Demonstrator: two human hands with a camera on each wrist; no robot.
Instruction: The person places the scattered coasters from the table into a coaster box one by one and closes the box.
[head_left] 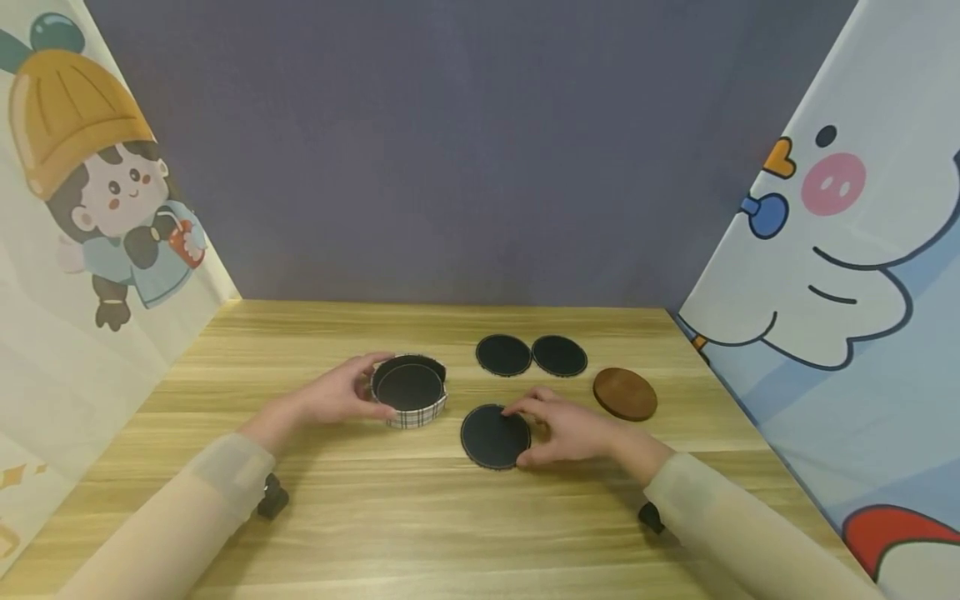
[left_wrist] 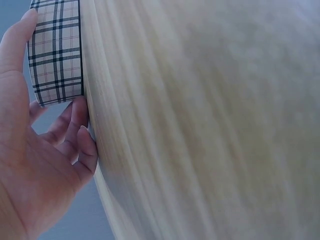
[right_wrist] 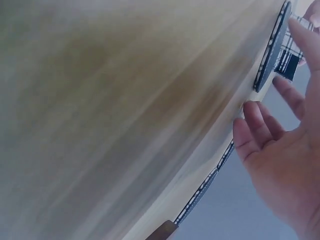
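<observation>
A round holder (head_left: 416,417) with plaid outer walls and a black inside stands left of centre in the head view. My left hand (head_left: 341,392) grips it from the left, thumb on its near wall and fingers round the far side. The plaid wall also shows in the left wrist view, above the left palm (left_wrist: 40,165). A black round coaster (head_left: 491,437) with pale edge stitching lies to the holder's right. Over its right edge is my right hand (head_left: 570,429), thumb and index finger spread; in the right wrist view they hover at or touch the coaster (right_wrist: 270,50).
Two more black coasters (head_left: 503,355) lie side by side farther back. A brown round disc (head_left: 626,394) sits to the right of my right hand. The wood-grain table (head_left: 390,533) meets a grey back panel (head_left: 450,158) and cartoon-printed side panels.
</observation>
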